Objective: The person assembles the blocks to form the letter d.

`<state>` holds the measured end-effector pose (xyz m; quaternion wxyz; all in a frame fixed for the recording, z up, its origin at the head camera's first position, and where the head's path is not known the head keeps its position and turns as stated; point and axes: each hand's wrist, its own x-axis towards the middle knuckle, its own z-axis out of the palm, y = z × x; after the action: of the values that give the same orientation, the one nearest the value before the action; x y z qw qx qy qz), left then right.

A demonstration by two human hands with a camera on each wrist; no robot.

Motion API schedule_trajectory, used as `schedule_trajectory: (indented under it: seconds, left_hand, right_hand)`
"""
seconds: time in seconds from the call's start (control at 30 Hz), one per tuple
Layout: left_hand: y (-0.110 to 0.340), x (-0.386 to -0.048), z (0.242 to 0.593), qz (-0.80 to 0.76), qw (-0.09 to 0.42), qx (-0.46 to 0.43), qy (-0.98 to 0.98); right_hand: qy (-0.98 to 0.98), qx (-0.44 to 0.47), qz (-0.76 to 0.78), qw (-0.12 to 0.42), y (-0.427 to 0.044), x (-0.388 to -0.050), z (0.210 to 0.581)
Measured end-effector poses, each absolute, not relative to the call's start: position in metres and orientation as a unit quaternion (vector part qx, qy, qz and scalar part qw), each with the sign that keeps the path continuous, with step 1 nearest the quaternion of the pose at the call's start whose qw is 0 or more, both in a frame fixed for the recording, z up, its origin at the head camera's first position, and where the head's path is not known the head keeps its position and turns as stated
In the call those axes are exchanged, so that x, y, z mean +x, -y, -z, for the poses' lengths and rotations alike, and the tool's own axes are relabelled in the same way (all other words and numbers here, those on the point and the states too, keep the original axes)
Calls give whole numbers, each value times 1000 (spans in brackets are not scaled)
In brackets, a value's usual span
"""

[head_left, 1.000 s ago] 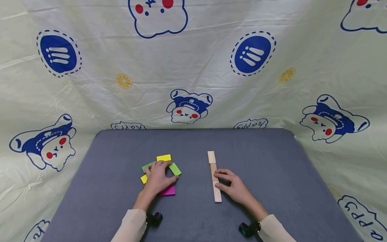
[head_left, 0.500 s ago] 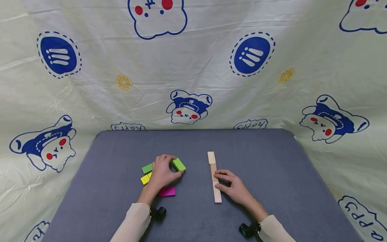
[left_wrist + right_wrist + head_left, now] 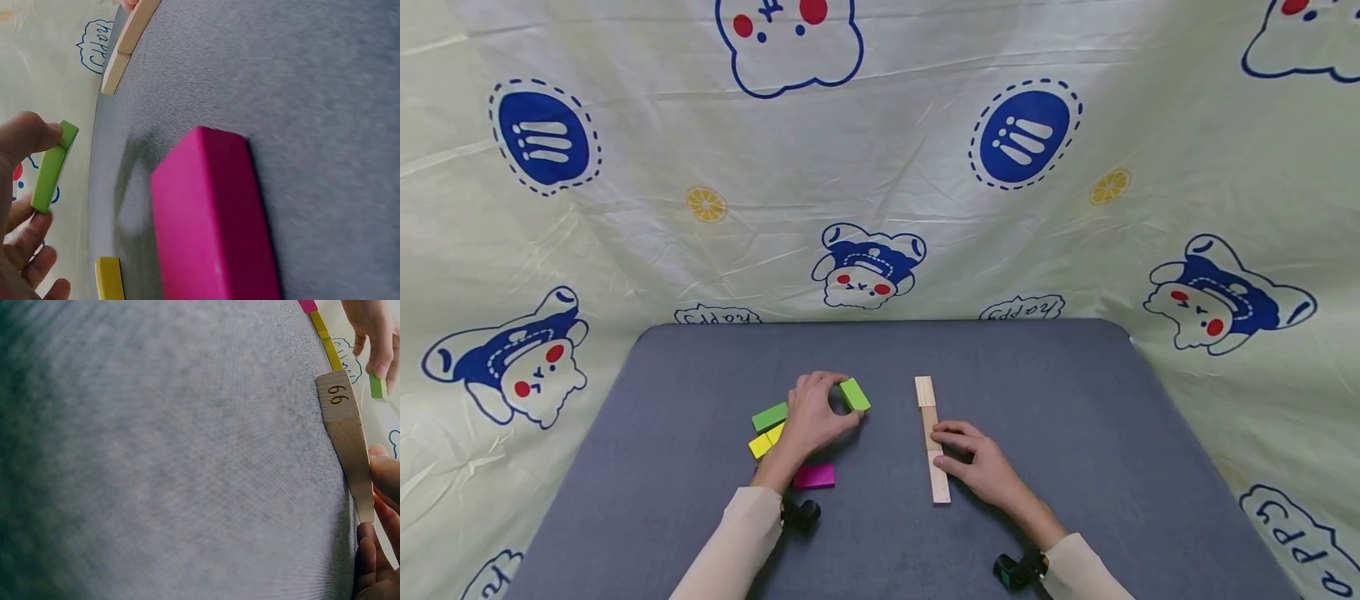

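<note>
My left hand (image 3: pixel 812 414) pinches a light green wooden block (image 3: pixel 854 395) between thumb and fingers, lifted over the table. The left wrist view shows the same green block (image 3: pixel 50 172) held at its two ends. Under and beside that hand lie a darker green block (image 3: pixel 769 417), yellow blocks (image 3: pixel 760 447) and a magenta block (image 3: pixel 814 477); the hand hides part of this group. My right hand (image 3: pixel 981 467) rests with relaxed fingers against a row of plain wooden blocks (image 3: pixel 929 427). In the right wrist view, the nearest plain block (image 3: pixel 344 419) bears the number 66.
A dark grey cloth covers the table (image 3: pixel 1045 375). Behind it hangs a pale curtain (image 3: pixel 925 183) printed with blue cartoon figures. Each wrist wears a small black camera, such as the left one (image 3: pixel 801 515).
My left hand has taken hold of the light green block and moved it away and to the right, off the coloured group. My right hand and the plain row have stayed put.
</note>
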<state>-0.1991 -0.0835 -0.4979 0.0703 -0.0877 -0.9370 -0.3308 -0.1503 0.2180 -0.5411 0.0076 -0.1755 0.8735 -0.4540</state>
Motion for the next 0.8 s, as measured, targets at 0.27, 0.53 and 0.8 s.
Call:
schedule_trajectory:
  seconds: [0.27, 0.53, 0.8]
  left_hand:
    - [72, -217, 487, 331, 58, -108, 936]
    - [62, -238, 476, 302, 39, -123, 945]
    - [48, -250, 473, 300, 25, -140, 943]
  right_hand:
    - [-875, -167, 454, 12, -217, -151, 539]
    - [-874, -170, 455, 9, -217, -151, 539]
    - [-881, -160, 444, 13, -216, -152, 541]
